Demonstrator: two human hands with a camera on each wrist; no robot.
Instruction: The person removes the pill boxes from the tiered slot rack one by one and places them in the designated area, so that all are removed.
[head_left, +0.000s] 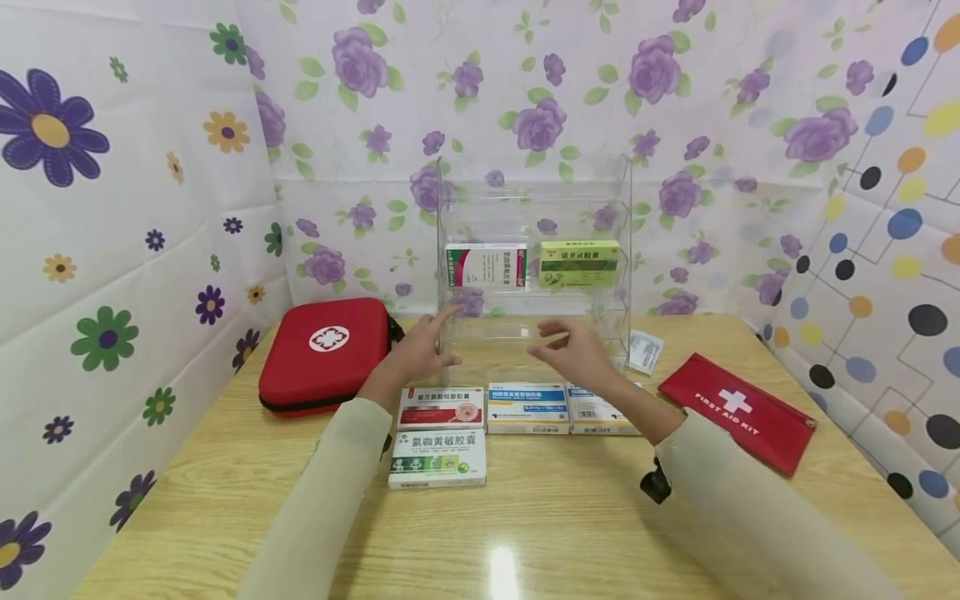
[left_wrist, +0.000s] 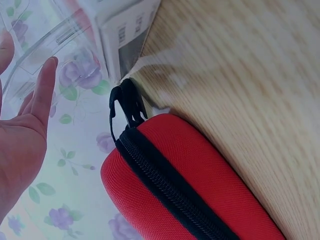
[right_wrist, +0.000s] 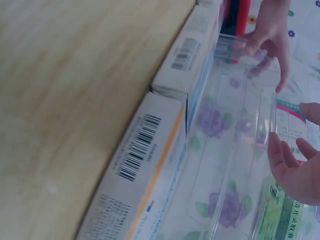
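Observation:
A clear plastic tiered rack [head_left: 525,331] stands at the back of the table. On one of its tiers sit a white, magenta and green medicine box [head_left: 487,267] and a yellow-green medicine box [head_left: 579,265]. My left hand [head_left: 420,348] is by the rack's left side, thumb and fingers apart, holding nothing. In front of the rack's right half, my right hand [head_left: 579,354] points inward; in the right wrist view its fingers [right_wrist: 287,155] are loosely bent around nothing. Before the rack lie a red-and-white box [head_left: 441,408], a green-and-white box [head_left: 437,458] and two blue-and-white boxes [head_left: 528,408].
A red hard case [head_left: 322,358] with a black zipper sits left of the rack. To the right are a red first aid pouch [head_left: 738,408] and a small white packet [head_left: 645,351]. Patterned cloth walls [head_left: 540,83] enclose the wooden table [head_left: 525,517] at the back and sides.

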